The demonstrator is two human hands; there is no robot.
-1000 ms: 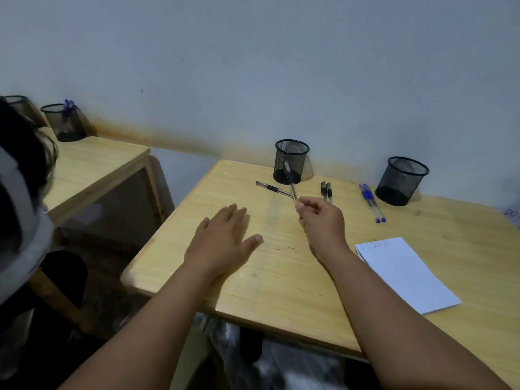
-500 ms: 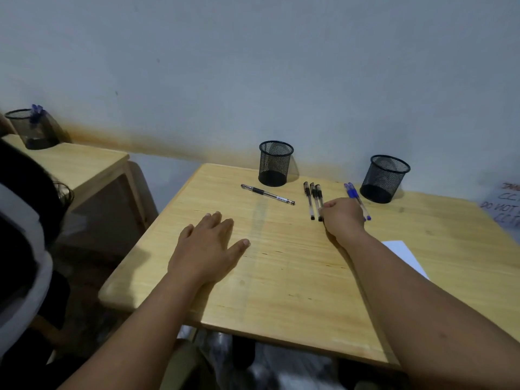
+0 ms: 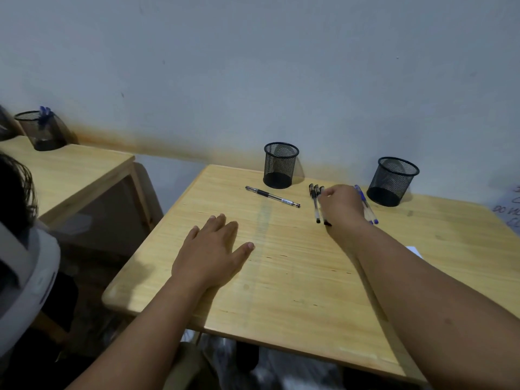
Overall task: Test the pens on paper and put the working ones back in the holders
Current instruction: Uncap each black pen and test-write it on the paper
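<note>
The left hand [image 3: 209, 256] is laid flat, fingers straight, on the tabletop [image 3: 295, 277]. The right hand [image 3: 342, 205] is curled over the black pens [image 3: 315, 202] between the holders [image 3: 280, 165]; whether one is pinched cannot be told. Neighbouring pens could be nudged and rolled away.

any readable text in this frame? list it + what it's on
"DO N…", cut off by the frame edge: handwriting on a white sheet at the right edge; its other lines are unreadable.
Printed label on the lone black pen: too small to read.
Nothing legible on the mesh holders or the table.
</note>
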